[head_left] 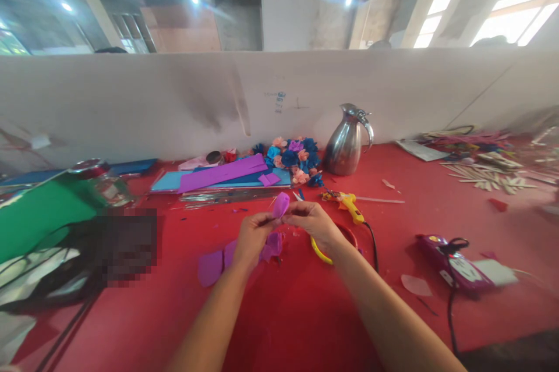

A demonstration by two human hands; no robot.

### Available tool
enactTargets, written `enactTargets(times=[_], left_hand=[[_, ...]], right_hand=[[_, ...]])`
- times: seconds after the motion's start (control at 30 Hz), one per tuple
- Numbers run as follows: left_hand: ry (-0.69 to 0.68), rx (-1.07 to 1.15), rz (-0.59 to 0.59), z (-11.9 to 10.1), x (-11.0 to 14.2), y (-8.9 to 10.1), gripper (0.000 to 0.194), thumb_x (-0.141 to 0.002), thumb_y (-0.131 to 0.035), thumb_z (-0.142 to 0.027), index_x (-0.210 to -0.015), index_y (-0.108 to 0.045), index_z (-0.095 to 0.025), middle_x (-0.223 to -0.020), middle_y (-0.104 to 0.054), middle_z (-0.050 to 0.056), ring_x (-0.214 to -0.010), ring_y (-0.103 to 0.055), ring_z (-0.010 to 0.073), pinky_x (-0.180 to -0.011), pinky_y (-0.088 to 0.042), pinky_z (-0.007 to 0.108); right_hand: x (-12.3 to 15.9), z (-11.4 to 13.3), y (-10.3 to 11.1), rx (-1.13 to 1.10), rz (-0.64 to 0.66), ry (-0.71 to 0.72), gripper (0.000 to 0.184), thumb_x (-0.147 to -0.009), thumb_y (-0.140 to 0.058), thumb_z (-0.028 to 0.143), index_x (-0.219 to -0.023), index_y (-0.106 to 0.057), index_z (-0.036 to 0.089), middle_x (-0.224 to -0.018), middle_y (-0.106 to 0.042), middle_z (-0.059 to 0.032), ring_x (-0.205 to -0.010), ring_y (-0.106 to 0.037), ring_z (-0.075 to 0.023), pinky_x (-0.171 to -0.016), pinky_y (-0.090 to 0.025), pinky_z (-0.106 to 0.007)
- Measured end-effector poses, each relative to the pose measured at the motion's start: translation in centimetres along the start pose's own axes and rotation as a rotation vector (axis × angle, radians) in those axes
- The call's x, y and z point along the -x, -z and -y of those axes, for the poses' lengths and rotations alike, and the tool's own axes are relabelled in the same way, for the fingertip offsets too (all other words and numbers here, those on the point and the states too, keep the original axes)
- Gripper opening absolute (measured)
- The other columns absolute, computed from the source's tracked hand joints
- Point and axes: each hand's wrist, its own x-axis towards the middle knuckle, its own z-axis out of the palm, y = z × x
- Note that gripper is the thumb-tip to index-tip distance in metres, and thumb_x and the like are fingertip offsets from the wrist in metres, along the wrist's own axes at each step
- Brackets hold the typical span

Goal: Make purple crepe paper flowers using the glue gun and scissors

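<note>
Between my two hands is a small curled purple crepe paper petal. My left hand is closed, pinching the petal's lower end from the left. From the right, my right hand pinches at the same lower end with thumb and fingers together. Under and beside my left hand lie cut purple paper pieces on the red table. Scissors with yellow handles lie partly hidden beneath my right hand and forearm. Just beyond that hand rests a yellow glue gun.
Behind are paper flowers, purple and blue paper sheets and a steel jug. A purple power strip with cords lies at right, near thin sticks. Green board stands at left. A white partition closes the back.
</note>
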Motion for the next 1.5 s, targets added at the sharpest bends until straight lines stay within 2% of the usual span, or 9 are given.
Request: enactTargets(times=[0.2,0.33,0.47,0.6,0.73,0.87,1.03,1.17,1.5], left_hand=[[-0.045,-0.093,0.02,-0.1,0.2,0.0,0.021,-0.057,-0.077,-0.036,-0.066,-0.075,-0.018,-0.061,-0.067,0.001,-0.061,-0.054,0.0147,-0.065,-0.04,0.026],[-0.064,-0.146,0.027,-0.3,0.2,0.0,0.021,-0.059,-0.075,-0.037,-0.067,-0.075,-0.017,-0.058,-0.064,0.0,-0.059,-0.052,0.0147,-0.061,-0.039,0.025],[-0.075,-0.135,0.047,-0.3,0.2,0.1,0.022,-0.062,-0.074,-0.037,-0.072,-0.076,-0.017,-0.062,-0.066,0.001,-0.063,-0.054,0.016,-0.065,-0.039,0.026],[-0.076,-0.113,0.03,-0.2,0.1,0.1,0.021,-0.061,-0.075,-0.037,-0.066,-0.074,-0.017,-0.06,-0.063,0.0,-0.062,-0.052,0.015,-0.063,-0.039,0.025],[-0.066,-0.078,0.01,-0.2,0.2,-0.1,0.021,-0.057,-0.077,-0.036,-0.061,-0.071,-0.016,-0.058,-0.061,-0.001,-0.061,-0.051,0.0139,-0.062,-0.037,0.024],[-0.071,-0.019,-0.024,-0.5,0.3,-0.2,0.02,-0.057,-0.077,-0.035,-0.062,-0.072,-0.017,-0.06,-0.064,0.0,-0.063,-0.053,0.0141,-0.065,-0.039,0.025],[-0.062,0.054,-0.064,-0.8,0.3,-0.3,0.019,-0.057,-0.077,-0.034,-0.061,-0.071,-0.017,-0.061,-0.065,0.0,-0.062,-0.054,0.0136,-0.067,-0.04,0.025],[-0.055,0.045,-0.054,-0.7,0.3,-0.3,0.019,-0.055,-0.079,-0.033,-0.06,-0.07,-0.016,-0.06,-0.064,-0.001,-0.061,-0.053,0.0129,-0.066,-0.04,0.025],[-0.056,-0.005,-0.015,-0.6,0.4,-0.1,0.018,-0.059,-0.076,-0.032,-0.067,-0.074,-0.017,-0.063,-0.066,0.0,-0.064,-0.054,0.0143,-0.065,-0.039,0.025]], right_hand=[[0.2,0.1,0.1,-0.056,0.073,-0.024,0.02,-0.055,-0.08,0.028,-0.07,-0.073,0.018,-0.068,-0.068,0.0005,-0.064,-0.057,-0.0113,-0.069,-0.042,-0.027],[0.2,0.1,0.1,-0.053,0.071,-0.031,0.021,-0.055,-0.081,0.03,-0.07,-0.073,0.018,-0.068,-0.068,0.0003,-0.064,-0.057,-0.0118,-0.07,-0.044,-0.027],[0.1,-0.2,0.1,-0.031,0.063,-0.017,0.021,-0.057,-0.08,0.032,-0.072,-0.073,0.018,-0.067,-0.067,0.0002,-0.062,-0.056,-0.0113,-0.06,-0.041,-0.024],[0.0,-0.5,-0.1,-0.003,0.046,-0.018,0.023,-0.058,-0.079,0.034,-0.073,-0.072,0.019,-0.064,-0.064,0.0013,-0.056,-0.051,-0.0098,-0.05,-0.035,-0.021],[-0.1,-0.6,-0.3,-0.018,0.04,0.026,0.02,-0.059,-0.078,0.033,-0.071,-0.069,0.019,-0.065,-0.063,0.0022,-0.059,-0.052,-0.0101,-0.057,-0.038,-0.023],[-0.1,-0.7,-0.4,-0.032,0.038,0.088,0.024,-0.061,-0.077,0.031,-0.079,-0.067,0.02,-0.075,-0.064,0.0011,-0.067,-0.055,-0.0116,-0.065,-0.043,-0.024],[0.0,-0.8,-0.6,0.002,-0.022,0.067,0.024,-0.063,-0.076,0.033,-0.081,-0.066,0.021,-0.078,-0.065,-0.0006,-0.069,-0.056,-0.013,-0.061,-0.042,-0.024],[-0.1,-1.0,-0.7,0.025,-0.042,0.06,0.021,-0.063,-0.075,0.035,-0.075,-0.068,0.02,-0.073,-0.066,-0.0005,-0.069,-0.056,-0.0137,-0.063,-0.043,-0.025],[-0.3,-1.5,-0.6,0.029,-0.049,0.068,0.019,-0.064,-0.075,0.033,-0.075,-0.068,0.02,-0.072,-0.065,-0.0001,-0.066,-0.054,-0.0129,-0.061,-0.04,-0.025]])
